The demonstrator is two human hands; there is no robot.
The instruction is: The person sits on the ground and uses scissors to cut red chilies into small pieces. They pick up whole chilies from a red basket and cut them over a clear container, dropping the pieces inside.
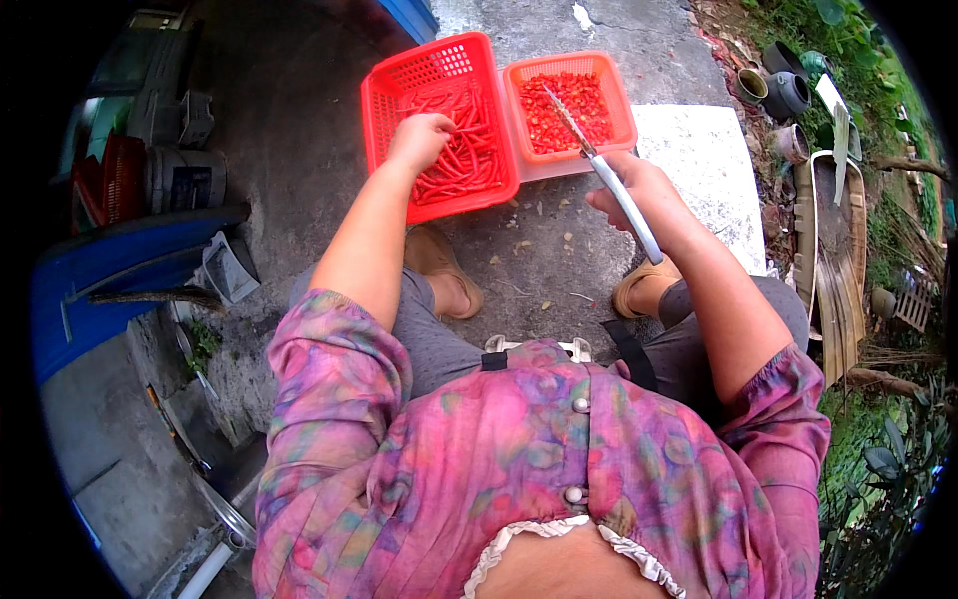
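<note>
My left hand (421, 140) is over a red plastic basket (371, 130) of long whole red chillies (461, 170). Its fingers are bent down and pinched at the top of the pile, where a red chilli (471, 129) shows at the fingertips. With my right hand (651, 195) I grip a pair of scissors (627, 210) with pale grey-white handles. Their discoloured blades point up and left over a smaller orange basket (514, 75). Inside this basket lie many short cut pieces of red chilli (564, 110).
The smaller basket sits in a pale plastic tub (564, 172), beside a white board (704, 180) on the concrete ground (539, 270). My shoed feet flank the near side. Pots (786, 95) and plants line the right; a blue panel (110, 290) and buckets (190, 185) stand left.
</note>
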